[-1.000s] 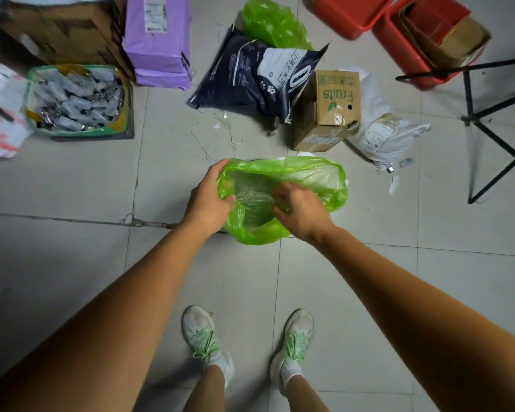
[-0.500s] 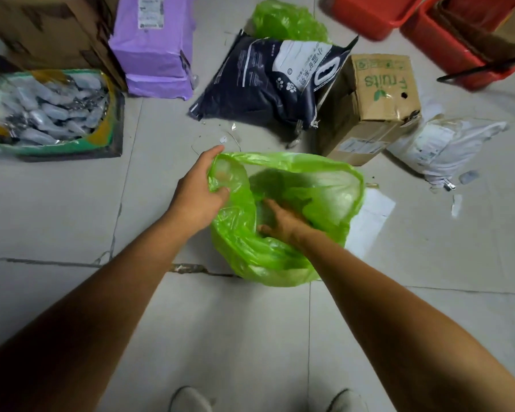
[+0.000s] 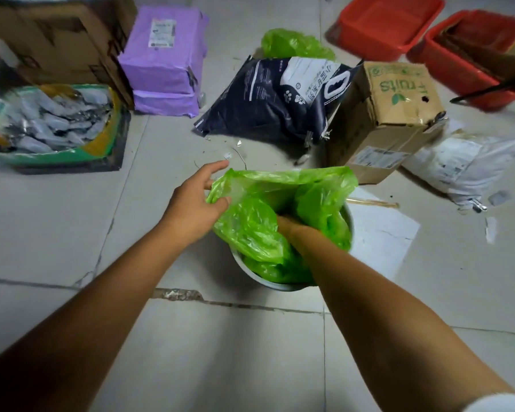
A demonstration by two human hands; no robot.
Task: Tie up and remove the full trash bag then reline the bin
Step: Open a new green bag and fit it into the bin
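A fresh green liner bag sits bunched inside a small grey round bin on the tiled floor. My left hand pinches the bag's left rim between thumb and fingers. My right hand is pushed down inside the bag, and green plastic hides its fingers. A second green bag, filled and bunched, lies on the floor at the back behind a dark printed sack.
A dark pet-litter sack and a "fruits" carton lie just behind the bin. Purple parcels, a green box of packets, red crates, a white mailer and white paper surround it.
My right hand has sunk deeper into the bag, pushing it down so the bin's grey rim now shows. The view has dropped closer. My left hand keeps the left rim.
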